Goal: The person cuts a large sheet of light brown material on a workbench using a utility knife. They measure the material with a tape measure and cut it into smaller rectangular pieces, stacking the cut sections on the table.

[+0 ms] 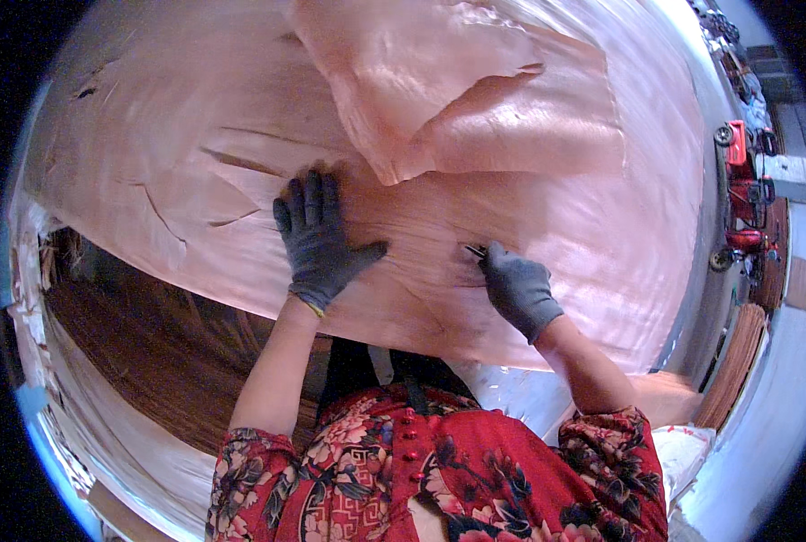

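Observation:
A large, thin pinkish sheet (619, 253), like wood veneer, spreads in front of me, wrinkled and split in several places on the left. A loose, ragged piece (511, 126) lies over its far middle. My gloved left hand (321, 239) rests flat on the sheet with fingers spread, just below that piece. To its right, my gloved right hand (516, 289) is closed on a small dark metal tool (475, 251), whose tip is at the sheet's surface; I cannot make out what kind of tool it is.
Below the sheet's left edge is a dark brown stack (132, 343) of thin material. Stacked reddish-brown sheets (732, 366) stand at the right, near a red wheeled vehicle or machine (746, 190) and a pale beam (796, 176). My body is at the near edge.

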### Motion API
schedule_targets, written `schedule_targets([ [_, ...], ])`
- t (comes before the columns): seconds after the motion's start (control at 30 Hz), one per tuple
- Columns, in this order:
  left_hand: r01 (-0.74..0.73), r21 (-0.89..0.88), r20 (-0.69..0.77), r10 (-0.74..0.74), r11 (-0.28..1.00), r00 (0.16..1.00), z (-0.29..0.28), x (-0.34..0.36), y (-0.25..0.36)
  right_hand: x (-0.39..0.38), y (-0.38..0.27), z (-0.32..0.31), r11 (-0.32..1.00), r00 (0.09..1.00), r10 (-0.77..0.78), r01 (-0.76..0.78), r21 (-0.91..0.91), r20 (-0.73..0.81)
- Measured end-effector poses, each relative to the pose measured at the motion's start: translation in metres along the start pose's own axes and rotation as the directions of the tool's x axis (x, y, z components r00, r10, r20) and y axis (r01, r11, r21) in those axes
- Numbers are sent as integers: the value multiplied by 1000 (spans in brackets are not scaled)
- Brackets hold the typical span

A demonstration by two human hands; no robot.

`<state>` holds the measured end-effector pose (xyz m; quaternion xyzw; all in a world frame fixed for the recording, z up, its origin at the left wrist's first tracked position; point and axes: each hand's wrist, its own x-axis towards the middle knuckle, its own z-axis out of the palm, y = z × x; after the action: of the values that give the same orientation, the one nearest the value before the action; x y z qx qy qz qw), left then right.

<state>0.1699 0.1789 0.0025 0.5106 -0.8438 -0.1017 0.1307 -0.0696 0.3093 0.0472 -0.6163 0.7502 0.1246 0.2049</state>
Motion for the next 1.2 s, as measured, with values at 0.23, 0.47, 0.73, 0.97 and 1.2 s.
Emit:
schedule_targets([
  [0.23, -39, 86, -18, 40, 996, 999, 2, -1, 1, -36, 12, 20, 984, 986, 168, -166, 72, -21],
  [0.47, -72, 87, 4, 72, 994, 997, 3, -2, 1, -62, 19, 36, 947, 960, 277, -268, 179, -28],
  [0.73, -96, 61, -24, 98, 993, 995, 4, -3, -1, -76, 22, 53, 915, 932, 361, -347, 206, -35],
  [0.97, -96, 28, -43, 97, 995, 994, 10, -6, -10, -79, 19, 51, 914, 930, 367, -354, 200, -31],
  [1.2, -63, 14, -43, 64, 998, 997, 4, -5, -7, -97, 26, 56, 905, 916, 401, -398, 147, 12],
])
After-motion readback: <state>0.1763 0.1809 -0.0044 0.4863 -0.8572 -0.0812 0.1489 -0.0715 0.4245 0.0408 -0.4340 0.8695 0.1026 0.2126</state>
